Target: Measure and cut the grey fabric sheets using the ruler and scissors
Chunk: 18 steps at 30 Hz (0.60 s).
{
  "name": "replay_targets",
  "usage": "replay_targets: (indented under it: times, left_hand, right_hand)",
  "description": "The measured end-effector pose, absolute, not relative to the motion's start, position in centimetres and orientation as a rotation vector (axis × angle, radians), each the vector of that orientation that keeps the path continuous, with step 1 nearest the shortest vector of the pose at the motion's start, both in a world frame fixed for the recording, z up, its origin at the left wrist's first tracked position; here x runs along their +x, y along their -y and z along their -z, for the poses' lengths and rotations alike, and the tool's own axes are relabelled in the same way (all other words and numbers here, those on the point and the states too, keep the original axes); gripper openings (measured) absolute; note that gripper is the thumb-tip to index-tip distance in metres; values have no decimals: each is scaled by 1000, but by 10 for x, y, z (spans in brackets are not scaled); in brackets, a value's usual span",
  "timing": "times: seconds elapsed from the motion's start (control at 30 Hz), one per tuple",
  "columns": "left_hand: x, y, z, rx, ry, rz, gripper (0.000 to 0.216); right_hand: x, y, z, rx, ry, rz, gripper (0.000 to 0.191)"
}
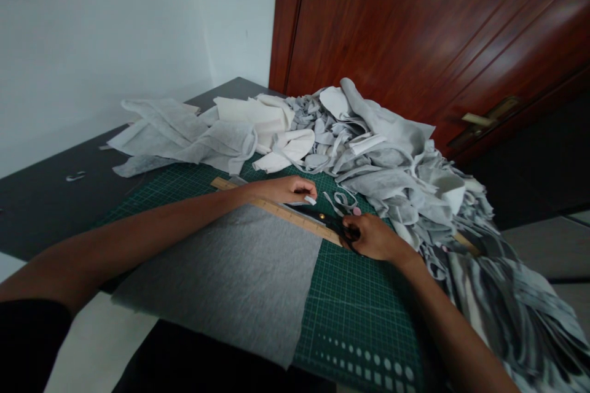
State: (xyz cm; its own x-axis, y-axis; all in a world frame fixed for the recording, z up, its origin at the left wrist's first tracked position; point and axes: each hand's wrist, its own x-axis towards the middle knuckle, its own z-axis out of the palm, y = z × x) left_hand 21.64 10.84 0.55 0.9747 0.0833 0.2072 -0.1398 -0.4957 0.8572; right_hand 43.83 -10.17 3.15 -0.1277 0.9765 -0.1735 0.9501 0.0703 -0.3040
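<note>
Black-handled scissors [322,217] are in my right hand [375,237], its fingers closed through the handles. Their blades point left, along the far edge of a grey felt sheet [239,276]. A wooden ruler [288,215] lies slantwise over that edge, close to the blades. My left hand [292,189] is curled with fingers pinched on the end of a narrow fabric strip [310,200], just beyond the blade tips. Under the sheet is a green cutting mat [354,295] with a printed grid. Thin fabric offcuts [343,199] lie on the mat beyond the scissors.
A big heap of grey and white fabric scraps [391,166] spreads across the back and right. Larger pale pieces [184,135] lie at the back left on the dark table [41,178]. More folded strips [511,307] are stacked at right. A wooden door [415,43] stands behind.
</note>
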Motion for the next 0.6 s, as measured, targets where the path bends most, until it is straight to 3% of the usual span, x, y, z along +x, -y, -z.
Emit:
replay_targets:
  times: [0.6]
  left_hand:
    - [217, -109, -5, 2046, 31, -265, 18]
  right_hand:
    - [437, 102, -33, -2033, 2267, -493, 13]
